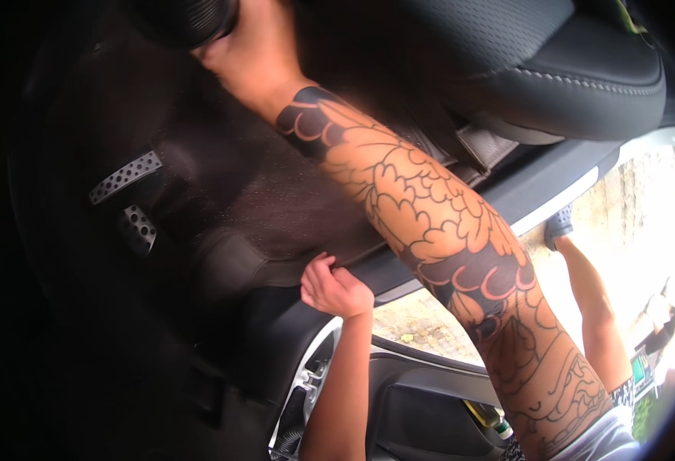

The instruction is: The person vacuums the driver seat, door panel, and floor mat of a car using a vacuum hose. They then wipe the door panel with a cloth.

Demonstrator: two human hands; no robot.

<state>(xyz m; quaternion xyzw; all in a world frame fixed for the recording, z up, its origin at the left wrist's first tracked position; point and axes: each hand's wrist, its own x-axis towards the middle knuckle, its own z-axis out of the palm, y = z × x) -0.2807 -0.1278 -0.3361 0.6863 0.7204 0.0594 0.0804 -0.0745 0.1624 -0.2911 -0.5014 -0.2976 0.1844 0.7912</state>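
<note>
My right hand [262, 55] is closed around a black device with a ribbed housing [202, 17] at the top edge of the view. Most of that device is cut off or in shadow. Below it lies the dark brown floor mat [274, 190] of a car's driver footwell, dotted with pale specks. Two perforated metal pedals, a long one [125, 177] and a shorter one [140, 230], are left of the mat's middle. My left hand [337, 291] is by the mat's outer edge near the door sill, its fingers loosely curled; I see nothing in it.
A dark seat with pale stitching [579, 80] overhangs the upper right. The door sill [556, 184] runs beneath it. Lower down, the open door [395, 392] holds a bottle [490, 418] in its pocket. A foot in a grey perforated shoe [559, 222] stands outside on pale ground [424, 322].
</note>
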